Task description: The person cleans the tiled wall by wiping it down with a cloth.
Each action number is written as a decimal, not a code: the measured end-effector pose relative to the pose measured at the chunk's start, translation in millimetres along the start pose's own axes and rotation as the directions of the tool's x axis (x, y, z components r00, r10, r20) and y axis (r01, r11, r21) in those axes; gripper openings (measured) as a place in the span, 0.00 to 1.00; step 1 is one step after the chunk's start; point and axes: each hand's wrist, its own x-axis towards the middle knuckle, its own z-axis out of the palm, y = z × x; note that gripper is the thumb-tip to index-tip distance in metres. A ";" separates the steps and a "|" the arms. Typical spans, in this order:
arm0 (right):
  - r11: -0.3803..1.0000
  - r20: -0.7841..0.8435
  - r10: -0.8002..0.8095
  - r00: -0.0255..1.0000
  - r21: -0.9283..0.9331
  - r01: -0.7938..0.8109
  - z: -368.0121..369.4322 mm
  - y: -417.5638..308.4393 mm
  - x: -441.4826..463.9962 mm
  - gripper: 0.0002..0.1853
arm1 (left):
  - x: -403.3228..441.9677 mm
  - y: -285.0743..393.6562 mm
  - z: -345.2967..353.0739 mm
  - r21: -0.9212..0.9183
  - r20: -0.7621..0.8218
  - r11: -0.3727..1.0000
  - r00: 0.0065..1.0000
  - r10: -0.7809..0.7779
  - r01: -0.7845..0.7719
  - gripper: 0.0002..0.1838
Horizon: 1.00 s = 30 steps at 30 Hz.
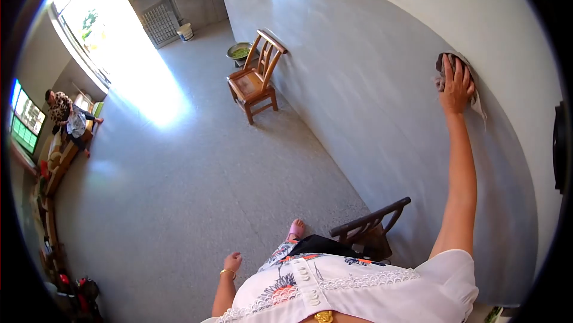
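My right hand (456, 87) is raised at the end of a stretched arm and presses a crumpled grey-brown rag (441, 83) flat against the wall. The rag's edges stick out around my fingers, close to the line where the grey lower paint (370, 78) meets the white upper part. Low at my side hangs my left hand (233, 261), a gold bracelet on its wrist. Its fingers are loosely curled with nothing seen in them, and it touches nothing.
A dark chair (373, 221) stands against the wall right by my legs. Farther along are a wooden chair (250, 81), a basin of greens (240, 51) and a white bucket (185, 32). At far left a person (71, 117) sits on a wooden bench near the bright doorway.
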 end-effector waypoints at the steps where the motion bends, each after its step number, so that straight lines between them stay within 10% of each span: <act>1: 1.000 0.006 -0.003 1.000 0.007 0.003 5.2 -10.1 8.0 0.34 | 7.7 8.5 -4.2 -0.011 0.006 1.000 1.000 0.021 -0.021 0.19; 14: 0.921 0.096 -0.354 0.930 0.209 0.329 70.0 -116.3 72.6 0.32 | 29.0 42.7 -30.1 0.173 0.105 0.985 0.994 -0.002 -0.017 0.18; 30: 0.983 -0.022 -0.185 0.982 -0.024 0.185 35.4 -61.8 24.3 0.26 | 204.1 137.7 -59.9 0.208 0.231 0.971 0.970 0.069 -0.118 0.20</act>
